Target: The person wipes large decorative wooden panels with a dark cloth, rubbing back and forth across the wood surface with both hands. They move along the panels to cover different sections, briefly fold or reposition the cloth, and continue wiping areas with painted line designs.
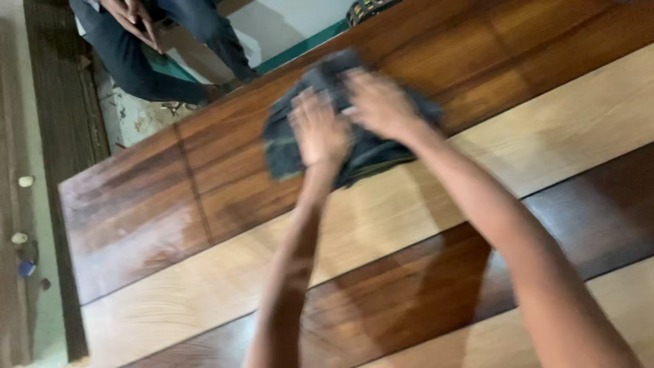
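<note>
being pressed flat under the left hand (pixel 319 131) and right hand (pixel 381 103), fingers spread, a dark cloth (pixel 361 153) is lying on the striped wooden surface (pixel 170 204).

Bare wooden panel (pixel 204 225) all around the dark cloth (pixel 286 146); seated person's legs (pixel 136 61) beyond the far edge.

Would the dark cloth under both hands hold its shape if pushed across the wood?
Probably not: the dark cloth lies bunched under the left hand and right hand, so it looks floppy. It likely slides easily on the glossy wooden panel.
</note>
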